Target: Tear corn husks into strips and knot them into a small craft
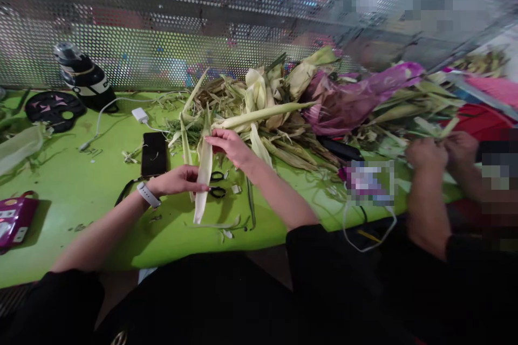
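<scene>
A long pale corn husk [205, 164] hangs upright between my two hands over the green table. My left hand [186, 180], with a white watch on the wrist, pinches its lower part, thumb across the front. Higher up, the fingers of my right hand [229, 145] grip the husk near its upper edge. A narrower husk strip [186, 143] stands just left of it; I cannot tell which hand, if any, holds it. Black-handled scissors [217, 192] lie on the table behind the husk, their blades hidden. Beyond my hands rises a heap of corn husks [259, 97].
A phone [154, 154] and a white charger with cable [140, 115] lie to the left. Farther out are a bottle [87, 78], a black mask [54, 110] and a purple case [16, 221]. At right, a purple bag [343, 99] touches the heap; another person's hands [427, 159] work with husk strips.
</scene>
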### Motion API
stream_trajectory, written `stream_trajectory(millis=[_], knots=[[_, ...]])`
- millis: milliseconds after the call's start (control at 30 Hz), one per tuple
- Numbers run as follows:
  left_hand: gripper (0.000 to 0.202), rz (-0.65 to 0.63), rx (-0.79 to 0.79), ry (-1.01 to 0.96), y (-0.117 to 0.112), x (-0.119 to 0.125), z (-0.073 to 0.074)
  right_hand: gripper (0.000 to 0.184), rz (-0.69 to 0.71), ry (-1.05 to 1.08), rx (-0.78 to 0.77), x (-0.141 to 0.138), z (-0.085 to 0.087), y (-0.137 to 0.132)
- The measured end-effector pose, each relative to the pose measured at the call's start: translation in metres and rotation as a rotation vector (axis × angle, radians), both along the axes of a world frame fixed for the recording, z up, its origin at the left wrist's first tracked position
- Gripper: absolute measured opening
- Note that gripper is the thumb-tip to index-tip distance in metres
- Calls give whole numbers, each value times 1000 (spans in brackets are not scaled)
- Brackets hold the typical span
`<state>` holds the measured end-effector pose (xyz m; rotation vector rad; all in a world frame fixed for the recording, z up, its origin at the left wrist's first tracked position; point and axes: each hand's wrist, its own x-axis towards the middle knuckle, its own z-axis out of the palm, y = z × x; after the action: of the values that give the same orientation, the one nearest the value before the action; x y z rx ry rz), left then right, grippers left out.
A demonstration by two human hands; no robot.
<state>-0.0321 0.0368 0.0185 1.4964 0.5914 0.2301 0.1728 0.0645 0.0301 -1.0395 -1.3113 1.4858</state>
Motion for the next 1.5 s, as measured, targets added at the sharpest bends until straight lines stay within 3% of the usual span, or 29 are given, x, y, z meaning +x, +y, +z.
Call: stream_trajectory(millis=[67,167,267,333,433,467,533,600,700,767,833,967,1033,1133,1200,1300,1500], knots=[[20,-98,26,31,-4,1,3,28,-80,15,-2,9,2,7],[20,-197,71,61,-10,2,7,27,-309,66,20,26,6,17],[20,-165,58,30,-12,5,7,36,-482,130,21,37,9,13],[23,-37,28,-4,-10,8,3,46,-391,79,6,33,7,-1],[26,166,36,2,-8,12,-3,43,31,-118,3,16,-2,-28],[28,187,53,28,-9,12,-4,40,71,-169,41,10,-6,-35],[32,196,136,111,-10,10,-3,38,17,-195,105,0,-15,-43],[37,253,328,223,-11,2,-1,37,-31,-164,73,-2,-23,-42],[39,587,666,280,-6,-13,-2,36,-83,-114,-48,2,-31,-32],[38,681,731,331,1,-21,-9,33,-94,-111,-82,4,-35,-27],[39,681,760,422,8,-24,-18,29,-92,-114,-78,5,-40,-25],[26,632,748,489,14,-18,-32,29,-103,-150,-29,4,-55,-22],[19,689,713,417,11,-14,-33,32,-99,-173,-2,4,-61,-22],[18,792,519,250,5,-9,-31,34,-107,-190,12,3,-64,-22],[19,797,373,162,1,-7,-32,36,-116,-197,19,2,-62,-22],[20,795,292,101,-3,-5,-35,38,-109,-244,51,4,-59,-22],[25,843,266,-28,-7,0,-42,46,-362,-564,431,9,-48,-33]])
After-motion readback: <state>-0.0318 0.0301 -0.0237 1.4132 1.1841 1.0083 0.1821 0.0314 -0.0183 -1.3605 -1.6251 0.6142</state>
